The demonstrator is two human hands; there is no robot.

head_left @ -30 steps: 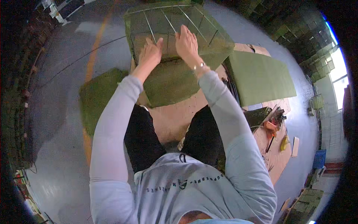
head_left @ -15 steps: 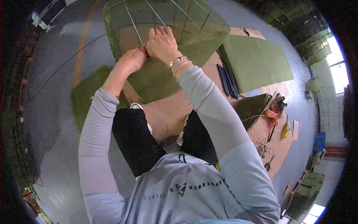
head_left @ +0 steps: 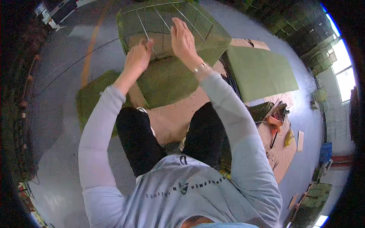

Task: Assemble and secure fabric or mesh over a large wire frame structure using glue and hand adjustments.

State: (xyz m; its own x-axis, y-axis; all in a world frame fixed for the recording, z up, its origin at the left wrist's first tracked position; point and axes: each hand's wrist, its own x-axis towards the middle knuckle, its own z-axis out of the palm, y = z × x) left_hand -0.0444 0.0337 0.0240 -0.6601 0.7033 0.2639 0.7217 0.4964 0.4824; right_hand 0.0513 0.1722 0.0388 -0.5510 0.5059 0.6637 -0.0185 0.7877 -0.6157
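Observation:
In front of me stands a wire frame [head_left: 159, 17] of thin metal rods, covered with green mesh [head_left: 167, 81]. My left hand [head_left: 137, 59] is at its left part, beside a slanting rod [head_left: 141, 23]. Its fingers are curled together, and whatever they may hold is hidden. Over the middle of the frame is my right hand [head_left: 184, 41], its fingers stretched out and nothing visible in them. A bracelet [head_left: 199, 68] circles the right wrist. Whether the right palm touches a rod is not visible.
A green mesh panel [head_left: 262, 72] lies right of the frame, with dark rods [head_left: 232, 84] partly behind my right arm. Another mesh piece [head_left: 93, 95] is at left. Cardboard [head_left: 173, 116] covers the floor; an orange-handled tool [head_left: 274, 122] and a yellow item [head_left: 289, 137] lie at right.
My hands, together at the frame's mesh edge before, have moved apart. The right hand has shifted right with fingers straightened; the left has shifted slightly right. The frame sits slightly differently in view.

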